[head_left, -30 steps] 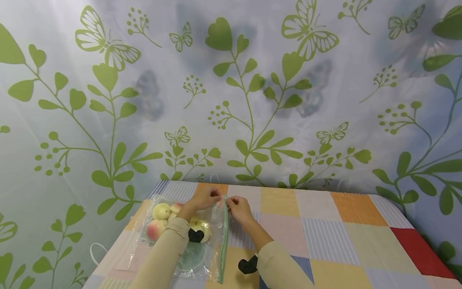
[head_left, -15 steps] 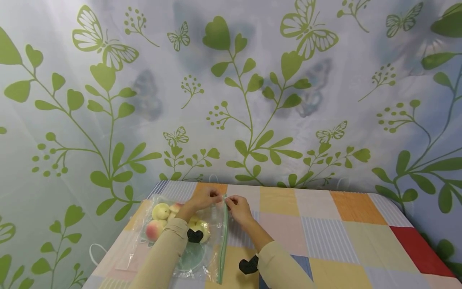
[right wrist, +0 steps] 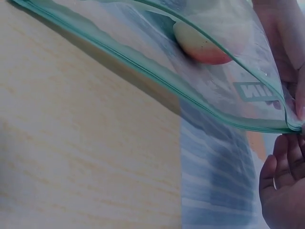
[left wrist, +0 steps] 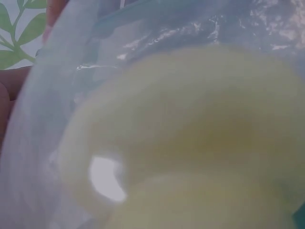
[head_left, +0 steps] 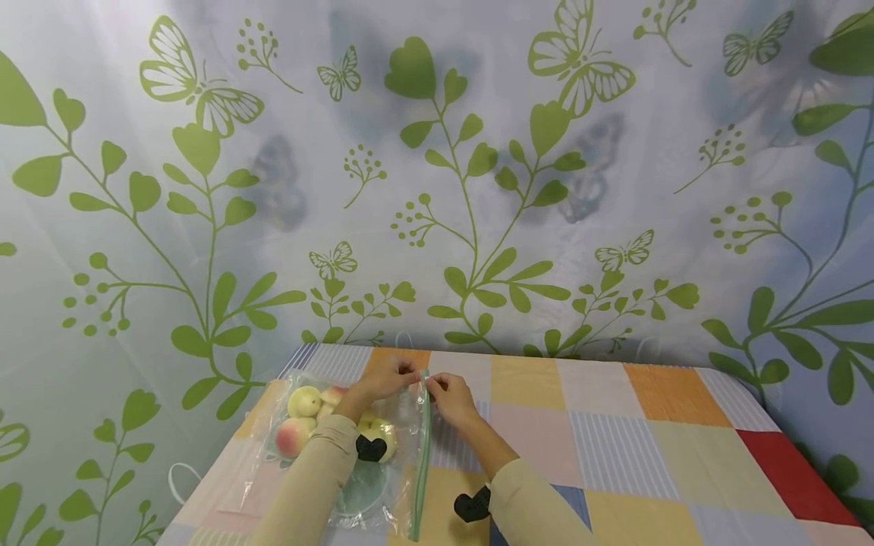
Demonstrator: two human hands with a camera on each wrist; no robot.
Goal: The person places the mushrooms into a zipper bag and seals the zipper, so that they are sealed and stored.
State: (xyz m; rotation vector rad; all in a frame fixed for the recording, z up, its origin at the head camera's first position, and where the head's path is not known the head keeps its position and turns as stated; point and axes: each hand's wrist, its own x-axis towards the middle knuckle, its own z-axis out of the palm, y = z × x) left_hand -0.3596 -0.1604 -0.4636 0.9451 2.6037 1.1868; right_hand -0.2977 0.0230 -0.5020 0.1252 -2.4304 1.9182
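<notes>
A clear zip bag (head_left: 403, 497) with a green zip strip (head_left: 419, 462) lies on the left of the table. Inside it are several pale yellow and red-blushed peaches (head_left: 293, 436); one fills the left wrist view as a blurred pale yellow fruit (left wrist: 190, 119). My left hand (head_left: 385, 377) pinches the bag by the far end of the strip. Just right of it, my right hand (head_left: 453, 396) pinches that end of the strip. In the right wrist view the two green edges (right wrist: 152, 78) of the mouth stand apart and meet at the corner between my fingers.
A pale green round shape (head_left: 362, 489) shows through the bag's near part. The patchwork tablecloth (head_left: 614, 455) stretches to the right. Behind stands a curtain (head_left: 369, 227) printed with leaves and butterflies. A black heart-shaped piece (head_left: 473, 503) sits by my right sleeve.
Both hands stay at the far end of the zip strip with almost no movement. The head view shifts slightly.
</notes>
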